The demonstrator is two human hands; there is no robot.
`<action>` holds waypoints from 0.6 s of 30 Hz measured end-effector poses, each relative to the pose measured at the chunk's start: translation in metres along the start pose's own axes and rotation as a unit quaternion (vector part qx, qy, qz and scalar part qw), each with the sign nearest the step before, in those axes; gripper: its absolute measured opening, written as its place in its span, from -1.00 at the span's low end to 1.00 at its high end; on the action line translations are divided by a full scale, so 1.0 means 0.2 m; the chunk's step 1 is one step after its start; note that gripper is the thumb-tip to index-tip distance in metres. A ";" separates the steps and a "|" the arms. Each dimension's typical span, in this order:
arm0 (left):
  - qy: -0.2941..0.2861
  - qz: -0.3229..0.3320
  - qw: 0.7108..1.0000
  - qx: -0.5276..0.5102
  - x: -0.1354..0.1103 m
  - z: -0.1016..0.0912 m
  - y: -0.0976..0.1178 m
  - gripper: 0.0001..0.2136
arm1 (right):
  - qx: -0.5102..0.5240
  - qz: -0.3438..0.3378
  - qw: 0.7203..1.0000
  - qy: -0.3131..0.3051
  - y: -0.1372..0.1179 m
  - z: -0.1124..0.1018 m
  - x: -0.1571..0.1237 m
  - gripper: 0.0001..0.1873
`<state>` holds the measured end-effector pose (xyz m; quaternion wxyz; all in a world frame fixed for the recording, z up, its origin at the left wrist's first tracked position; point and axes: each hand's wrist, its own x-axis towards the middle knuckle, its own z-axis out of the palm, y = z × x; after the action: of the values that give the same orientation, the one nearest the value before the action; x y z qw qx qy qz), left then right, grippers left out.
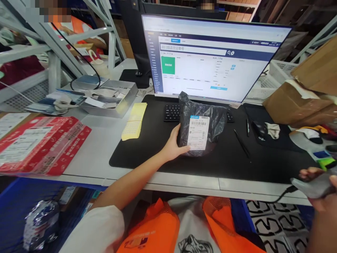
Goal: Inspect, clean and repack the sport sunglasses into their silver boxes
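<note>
My left hand (174,143) grips the lower left side of a black plastic parcel bag (218,117) that stands upright on the black desk mat (168,158), in front of the keyboard (171,113). A white shipping label (198,133) with a barcode faces me. My right hand (319,186) is at the right edge of the view, its fingers wrapped round a grey handheld scanner (314,185) with a cable running off it. The scanner sits well to the right of the parcel, apart from it.
A monitor (210,58) shows a software page. A yellow note stack (134,120), a metal tray of papers (110,96) and a red box (39,144) lie to the left. Pens (241,142), a mouse (259,129) and cardboard boxes (310,88) are on the right. Another person in orange is at the back left.
</note>
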<state>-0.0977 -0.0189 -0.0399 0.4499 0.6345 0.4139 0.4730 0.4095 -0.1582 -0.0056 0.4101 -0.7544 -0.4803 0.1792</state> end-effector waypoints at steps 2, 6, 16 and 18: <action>0.007 0.002 1.000 0.003 0.00 0.00 0.01 0.03 | 0.179 0.065 0.979 -0.066 -0.14 0.03 -0.09 -0.61; 0.006 0.012 1.000 0.020 -0.02 0.02 0.03 0.03 | 0.253 0.087 0.945 -0.187 -0.43 0.19 -0.30 -0.68; 0.014 0.022 0.998 0.063 -0.04 0.05 0.02 0.01 | 0.222 -0.009 0.932 -0.287 -0.65 0.35 -0.51 -0.64; 0.016 0.016 0.998 0.051 -0.04 0.05 0.02 0.00 | 0.184 0.024 0.951 -0.247 -0.59 0.31 -0.45 -0.60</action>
<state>-0.0897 -0.0283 -0.0399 0.4027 0.6554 0.4342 0.4687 0.2579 -0.1858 0.0396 0.4063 -0.6090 -0.5070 0.4549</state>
